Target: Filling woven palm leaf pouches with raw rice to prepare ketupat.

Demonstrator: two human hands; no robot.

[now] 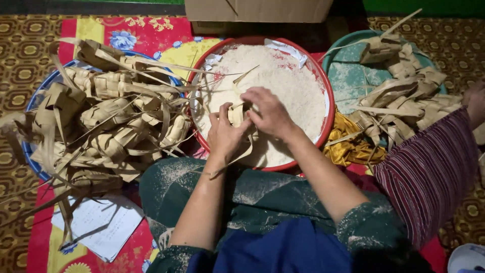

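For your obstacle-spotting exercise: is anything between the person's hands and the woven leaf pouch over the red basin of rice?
Nothing visible. The left hand and right hand both grip the woven leaf pouch directly, above the rice in the red basin. Only the pouch's own loose strips trail around the fingers.

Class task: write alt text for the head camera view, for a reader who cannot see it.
Two bare hands, left hand and right hand, hold a small woven leaf pouch over a red basin of white rice. A blue basin of woven pouches sits left; a green tray with more sits right.
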